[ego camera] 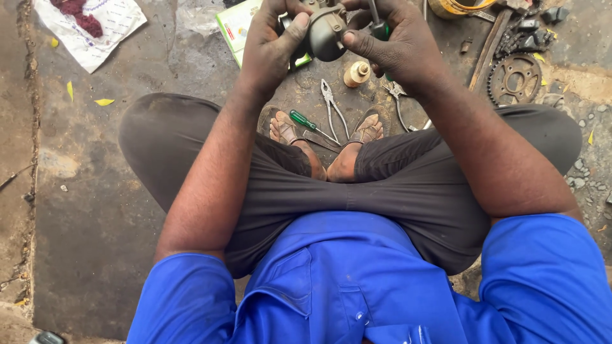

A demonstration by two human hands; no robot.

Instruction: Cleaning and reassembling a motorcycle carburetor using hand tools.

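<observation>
Gripping a rounded grey metal part (326, 33) — both hands.

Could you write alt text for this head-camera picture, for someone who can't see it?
Seen from above, a squatting person's left hand and right hand grip a dark round metal part. Pliers and a green-handled screwdriver lie by their sandalled feet.

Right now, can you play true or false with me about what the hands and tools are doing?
1. Both hands hold a round grey metal part. True.
2. The left hand lies flat on the ground. False: it grips the part.
3. A green-handled screwdriver lies between the feet. True.
4. The pliers are in the right hand. False: they lie on the ground.
5. A toothed sprocket lies on the ground at the right. True.
</observation>
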